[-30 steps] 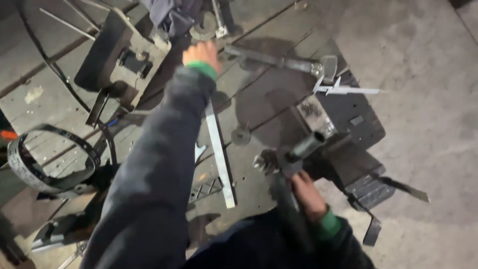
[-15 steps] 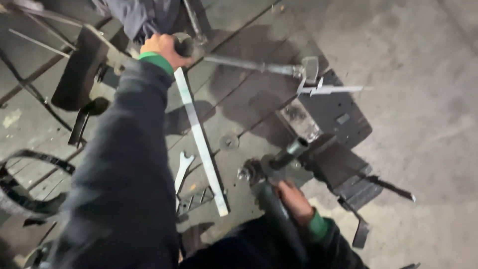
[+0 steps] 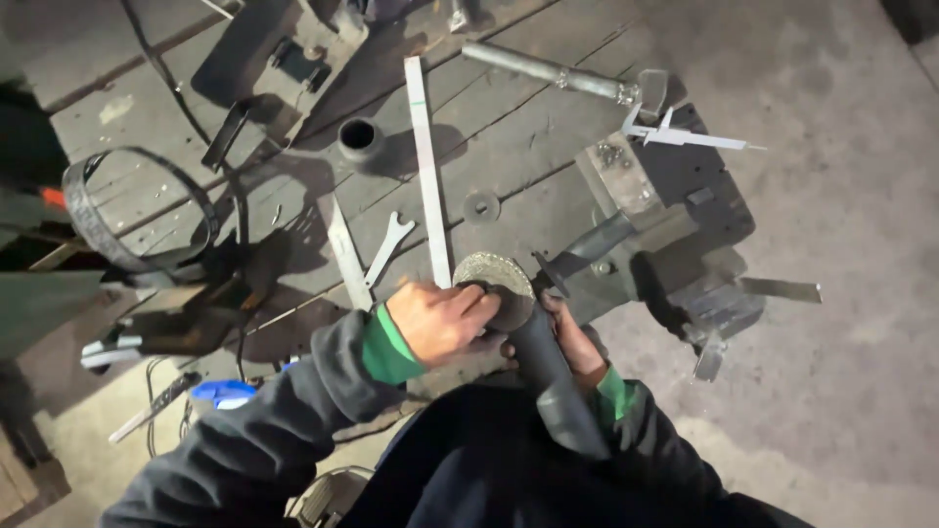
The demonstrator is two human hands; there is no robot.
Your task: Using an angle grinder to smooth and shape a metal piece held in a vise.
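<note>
Angle grinder gripped in both hands, left hand and right hand, disc end pointing away, body toward person.

The light is dim and cold where I work, coming from above and somewhat to the right, so the concrete floor looks palest there. Hard dark shadows fall leftward from the metal parts on the wooden boards. The left edge sinks into near black. My sleeves are slightly soft; the picture is grainy, without glare.
</note>
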